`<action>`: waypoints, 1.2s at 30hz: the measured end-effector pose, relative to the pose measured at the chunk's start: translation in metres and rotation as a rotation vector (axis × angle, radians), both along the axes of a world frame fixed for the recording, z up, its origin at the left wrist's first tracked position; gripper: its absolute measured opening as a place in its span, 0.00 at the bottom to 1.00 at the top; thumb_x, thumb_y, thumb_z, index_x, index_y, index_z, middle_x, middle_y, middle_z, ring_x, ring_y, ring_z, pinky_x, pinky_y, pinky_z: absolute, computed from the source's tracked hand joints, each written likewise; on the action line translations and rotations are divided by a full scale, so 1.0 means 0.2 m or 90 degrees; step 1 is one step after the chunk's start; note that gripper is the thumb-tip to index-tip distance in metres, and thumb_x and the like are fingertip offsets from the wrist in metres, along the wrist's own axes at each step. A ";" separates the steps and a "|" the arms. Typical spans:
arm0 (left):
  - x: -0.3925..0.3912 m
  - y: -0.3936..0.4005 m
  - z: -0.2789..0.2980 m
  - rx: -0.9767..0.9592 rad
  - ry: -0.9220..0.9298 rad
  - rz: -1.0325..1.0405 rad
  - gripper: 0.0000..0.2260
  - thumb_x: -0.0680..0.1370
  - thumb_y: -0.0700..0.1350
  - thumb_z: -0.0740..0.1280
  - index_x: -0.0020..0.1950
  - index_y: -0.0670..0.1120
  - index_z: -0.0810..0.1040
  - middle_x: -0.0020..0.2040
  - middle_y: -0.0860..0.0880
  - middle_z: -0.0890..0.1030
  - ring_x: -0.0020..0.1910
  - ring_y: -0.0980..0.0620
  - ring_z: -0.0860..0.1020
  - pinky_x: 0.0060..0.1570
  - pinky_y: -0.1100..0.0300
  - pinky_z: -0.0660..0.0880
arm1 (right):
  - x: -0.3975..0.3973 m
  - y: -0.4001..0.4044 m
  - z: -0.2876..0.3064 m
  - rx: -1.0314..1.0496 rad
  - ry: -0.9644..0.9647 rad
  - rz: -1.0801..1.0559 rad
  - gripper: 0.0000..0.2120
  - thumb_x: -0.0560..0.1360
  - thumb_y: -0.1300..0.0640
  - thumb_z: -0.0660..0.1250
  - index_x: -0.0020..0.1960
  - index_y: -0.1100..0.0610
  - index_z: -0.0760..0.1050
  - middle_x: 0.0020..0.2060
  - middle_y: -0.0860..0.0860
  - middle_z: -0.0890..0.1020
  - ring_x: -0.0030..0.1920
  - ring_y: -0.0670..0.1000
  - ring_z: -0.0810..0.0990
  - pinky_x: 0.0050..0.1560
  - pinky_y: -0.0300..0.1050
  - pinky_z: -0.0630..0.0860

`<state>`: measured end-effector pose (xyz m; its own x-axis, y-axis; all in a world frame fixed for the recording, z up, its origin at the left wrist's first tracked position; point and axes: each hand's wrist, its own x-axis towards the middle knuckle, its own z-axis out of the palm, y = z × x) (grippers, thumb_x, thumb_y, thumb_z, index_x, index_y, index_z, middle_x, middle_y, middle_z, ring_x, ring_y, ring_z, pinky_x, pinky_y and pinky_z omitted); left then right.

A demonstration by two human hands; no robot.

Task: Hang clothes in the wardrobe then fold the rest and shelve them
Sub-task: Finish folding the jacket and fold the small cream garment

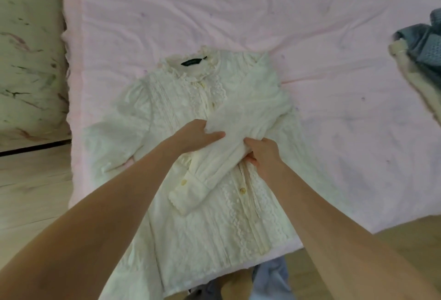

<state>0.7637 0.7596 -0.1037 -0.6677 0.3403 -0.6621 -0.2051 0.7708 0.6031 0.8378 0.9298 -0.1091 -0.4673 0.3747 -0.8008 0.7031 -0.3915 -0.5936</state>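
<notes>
A cream lace blouse (214,223) lies face up on the pink bed sheet (214,13), collar with a black label toward the far side. Its right sleeve (238,128) is folded diagonally across the chest, cuff lying low on the front. My left hand (198,135) grips the sleeve at mid-length, thumb on top of the fabric. My right hand (262,154) grips the same sleeve just to the right, fingers curled under it. The blouse's other sleeve spreads out to the left.
A heap of clothes (420,47), grey-blue knit over cream fabric, lies at the bed's right edge. A marble-patterned wall panel (28,61) stands left of the bed. Wooden floor (31,192) borders the bed on the left and at the front. Blue fabric (272,280) lies on the floor below.
</notes>
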 end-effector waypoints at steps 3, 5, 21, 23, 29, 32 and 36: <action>0.04 -0.10 0.02 -0.086 -0.040 -0.146 0.37 0.71 0.62 0.71 0.74 0.49 0.64 0.70 0.50 0.71 0.67 0.48 0.71 0.67 0.51 0.68 | 0.02 -0.02 -0.01 0.009 -0.034 -0.052 0.09 0.75 0.67 0.64 0.55 0.61 0.73 0.51 0.58 0.80 0.54 0.60 0.80 0.57 0.56 0.78; 0.08 -0.17 0.04 -0.180 -0.008 -0.269 0.37 0.72 0.55 0.72 0.77 0.50 0.58 0.71 0.49 0.70 0.67 0.48 0.71 0.65 0.53 0.69 | 0.05 -0.06 0.00 -0.054 -0.029 -0.063 0.15 0.74 0.63 0.69 0.59 0.63 0.73 0.52 0.58 0.80 0.53 0.59 0.80 0.49 0.51 0.81; 0.60 -0.51 -0.02 -0.243 0.281 -0.360 0.21 0.76 0.48 0.67 0.70 0.53 0.70 0.64 0.52 0.68 0.55 0.51 0.73 0.50 0.57 0.72 | 0.41 -0.46 0.06 0.159 -0.104 0.405 0.05 0.72 0.61 0.69 0.39 0.62 0.77 0.33 0.58 0.81 0.33 0.56 0.83 0.34 0.48 0.81; 0.61 -0.54 -0.01 -0.115 0.241 -0.257 0.18 0.78 0.56 0.64 0.66 0.53 0.76 0.63 0.54 0.70 0.52 0.54 0.75 0.50 0.60 0.72 | 0.42 -0.43 0.05 0.467 0.010 0.508 0.07 0.74 0.58 0.66 0.39 0.58 0.73 0.33 0.53 0.78 0.35 0.52 0.79 0.35 0.49 0.76; 0.65 -0.57 -0.03 -0.025 0.264 0.094 0.16 0.73 0.49 0.72 0.59 0.50 0.74 0.52 0.55 0.76 0.48 0.55 0.74 0.49 0.59 0.74 | 0.32 -0.37 -0.04 0.771 0.322 0.874 0.25 0.76 0.63 0.63 0.72 0.58 0.65 0.74 0.57 0.63 0.74 0.58 0.61 0.71 0.52 0.61; 0.68 -0.63 -0.06 -0.054 0.253 -0.067 0.22 0.69 0.53 0.74 0.60 0.51 0.74 0.53 0.54 0.75 0.53 0.53 0.72 0.55 0.58 0.71 | 0.27 -0.33 -0.06 0.725 0.311 1.043 0.31 0.78 0.61 0.59 0.78 0.55 0.51 0.78 0.55 0.48 0.78 0.54 0.45 0.76 0.50 0.44; 0.73 -0.65 -0.08 -0.082 0.355 -0.249 0.24 0.72 0.56 0.71 0.65 0.51 0.71 0.57 0.53 0.71 0.52 0.52 0.71 0.50 0.59 0.71 | 0.26 -0.30 -0.08 0.685 0.257 1.141 0.37 0.76 0.64 0.58 0.79 0.51 0.42 0.78 0.52 0.39 0.77 0.52 0.38 0.77 0.52 0.42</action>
